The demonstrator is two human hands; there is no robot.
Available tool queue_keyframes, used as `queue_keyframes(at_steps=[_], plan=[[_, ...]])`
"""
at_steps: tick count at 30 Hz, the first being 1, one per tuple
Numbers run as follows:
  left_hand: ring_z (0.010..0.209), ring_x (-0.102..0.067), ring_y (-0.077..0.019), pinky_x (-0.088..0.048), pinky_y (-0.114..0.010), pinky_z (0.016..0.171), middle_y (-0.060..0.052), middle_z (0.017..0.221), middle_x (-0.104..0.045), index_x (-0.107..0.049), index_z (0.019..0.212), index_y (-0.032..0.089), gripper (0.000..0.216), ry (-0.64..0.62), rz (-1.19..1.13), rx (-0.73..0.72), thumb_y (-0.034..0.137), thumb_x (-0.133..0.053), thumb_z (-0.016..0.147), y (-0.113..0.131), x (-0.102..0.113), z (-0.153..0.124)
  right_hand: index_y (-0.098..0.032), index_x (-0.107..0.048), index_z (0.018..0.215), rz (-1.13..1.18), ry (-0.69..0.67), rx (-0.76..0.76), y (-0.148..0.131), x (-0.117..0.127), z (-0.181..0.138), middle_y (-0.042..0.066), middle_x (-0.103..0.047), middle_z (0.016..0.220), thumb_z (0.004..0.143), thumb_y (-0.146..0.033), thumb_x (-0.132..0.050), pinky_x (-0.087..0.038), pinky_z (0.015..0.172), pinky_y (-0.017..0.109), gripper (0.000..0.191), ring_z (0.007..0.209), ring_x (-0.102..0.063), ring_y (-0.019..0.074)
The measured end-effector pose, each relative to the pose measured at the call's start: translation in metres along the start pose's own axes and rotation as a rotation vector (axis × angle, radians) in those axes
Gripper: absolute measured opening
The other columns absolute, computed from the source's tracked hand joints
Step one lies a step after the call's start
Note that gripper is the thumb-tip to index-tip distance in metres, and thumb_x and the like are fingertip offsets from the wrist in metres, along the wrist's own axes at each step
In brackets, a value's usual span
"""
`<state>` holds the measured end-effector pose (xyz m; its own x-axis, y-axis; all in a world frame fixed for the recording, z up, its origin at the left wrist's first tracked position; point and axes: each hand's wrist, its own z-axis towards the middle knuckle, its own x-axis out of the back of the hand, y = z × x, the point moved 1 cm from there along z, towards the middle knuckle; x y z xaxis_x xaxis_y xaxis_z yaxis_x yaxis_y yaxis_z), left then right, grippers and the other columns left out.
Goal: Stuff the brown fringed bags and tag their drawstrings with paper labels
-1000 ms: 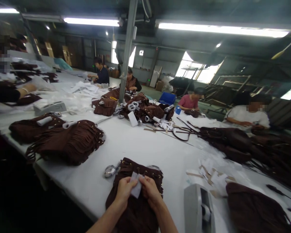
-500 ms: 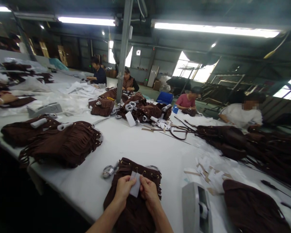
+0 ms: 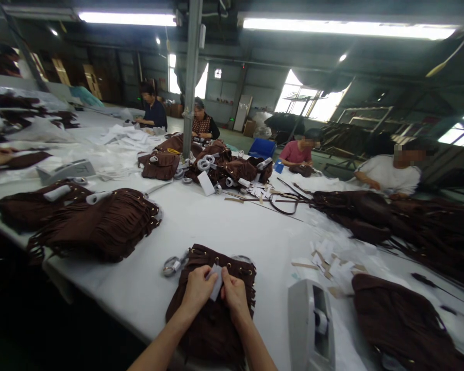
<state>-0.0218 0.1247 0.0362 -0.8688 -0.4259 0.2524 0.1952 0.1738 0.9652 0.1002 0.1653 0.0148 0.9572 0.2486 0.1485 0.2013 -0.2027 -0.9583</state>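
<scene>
A dark brown fringed bag (image 3: 211, 330) with brass eyelets along its top lies on the white table before me. Over its upper part, my left hand (image 3: 197, 288) pinches the left side of a small pale wrapping sheet (image 3: 216, 284). My right hand (image 3: 234, 291) has its thumb and fingers closed at the sheet's right edge. What the sheet covers is hidden. A wrapped coil (image 3: 172, 265), probably a strap or ring, rests on the table just left of the bag's top.
A grey tape dispenser (image 3: 311, 324) stands right of the bag, with another brown bag (image 3: 402, 319) beyond it. Fringed bags (image 3: 100, 221) lie at left. A metal post (image 3: 191, 77) rises behind a bag pile (image 3: 232, 170). Several people sit across the table (image 3: 247, 237).
Both hands have drawn in around the pale sheet, which now looks narrower and more folded. The view has tilted slightly, so the surroundings sit a little higher.
</scene>
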Motion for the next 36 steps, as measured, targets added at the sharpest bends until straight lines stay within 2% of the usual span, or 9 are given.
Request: queue_keyframes(at_steps=[3,9,14,22,27,32,34,36], plan=[[0.064,-0.055,-0.0162,-0.035,-0.025,0.062,-0.001,0.064,-0.065,-0.069,0.064,0.016,0.011,-0.023,0.060,-0.022,0.025,-0.063,0.067,0.002,0.003,0.000,-0.020,-0.045,0.040,-0.012,0.019,0.008,0.000,0.000,0.001,-0.003,-0.039,0.030,0.072,-0.077,-0.044,-0.020,0.035,0.024,0.066,0.029,-0.030,0.0072],[0.053,-0.053,-0.0149,-0.032,-0.023,0.050,-0.001,0.053,-0.061,-0.066,0.059,0.014,0.018,-0.019,0.087,0.084,0.026,-0.060,0.071,-0.012,-0.003,0.011,-0.021,-0.044,0.039,-0.025,0.024,0.006,0.001,-0.001,0.001,-0.003,-0.037,0.029,0.075,-0.076,-0.041,-0.019,0.034,0.024,0.066,0.029,-0.029,0.0077],[0.049,-0.052,-0.0143,-0.032,-0.023,0.046,-0.003,0.053,-0.062,-0.067,0.060,0.013,0.016,-0.046,0.072,0.133,0.023,-0.060,0.070,-0.021,-0.007,0.018,-0.021,-0.045,0.039,-0.042,0.023,0.013,-0.001,-0.002,0.002,-0.003,-0.038,0.029,0.078,-0.073,-0.041,-0.020,0.035,0.024,0.065,0.030,-0.031,0.0084],[0.062,-0.060,-0.0177,-0.037,-0.024,0.057,-0.003,0.063,-0.069,-0.073,0.067,0.015,0.014,-0.105,0.123,0.017,0.016,-0.058,0.068,-0.002,0.001,0.010,-0.020,-0.045,0.037,-0.045,0.010,0.021,-0.003,-0.002,0.003,-0.002,-0.041,0.029,0.074,-0.073,-0.048,-0.023,0.036,0.024,0.064,0.030,-0.033,0.0087],[0.064,-0.059,-0.0186,-0.035,-0.025,0.060,-0.003,0.062,-0.068,-0.070,0.063,0.015,0.014,-0.068,0.185,0.005,0.014,-0.058,0.068,0.004,0.001,0.006,-0.019,-0.045,0.041,0.007,-0.097,-0.011,0.002,0.004,0.002,-0.004,-0.038,0.029,0.073,-0.073,-0.047,-0.017,0.034,0.022,0.063,0.029,-0.028,0.0060],[0.074,-0.062,-0.0214,-0.038,-0.026,0.066,-0.005,0.070,-0.070,-0.068,0.063,0.016,0.014,-0.031,0.190,-0.005,0.010,-0.057,0.067,0.006,-0.002,0.004,-0.017,-0.054,0.053,0.066,-0.216,-0.033,0.009,0.007,0.009,-0.006,-0.043,0.032,0.061,-0.062,-0.068,-0.015,0.032,0.020,0.048,0.028,-0.027,0.0051],[0.076,-0.063,-0.0211,-0.039,-0.025,0.068,-0.004,0.070,-0.069,-0.068,0.068,0.017,0.017,-0.017,0.182,-0.019,0.006,-0.056,0.066,0.008,-0.003,0.002,-0.017,-0.053,0.050,0.089,-0.218,-0.031,0.010,0.005,0.014,-0.006,-0.040,0.029,0.058,-0.057,-0.071,-0.014,0.031,0.021,0.044,0.027,-0.026,0.0054],[0.073,-0.062,-0.0192,-0.039,-0.024,0.068,-0.001,0.068,-0.067,-0.067,0.091,0.018,0.033,0.008,0.170,-0.034,0.003,-0.053,0.065,0.010,-0.005,0.002,-0.017,-0.052,0.046,0.127,-0.203,-0.019,0.009,0.003,0.019,-0.006,-0.039,0.029,0.056,-0.052,-0.073,-0.015,0.031,0.021,0.042,0.027,-0.027,0.0056]])
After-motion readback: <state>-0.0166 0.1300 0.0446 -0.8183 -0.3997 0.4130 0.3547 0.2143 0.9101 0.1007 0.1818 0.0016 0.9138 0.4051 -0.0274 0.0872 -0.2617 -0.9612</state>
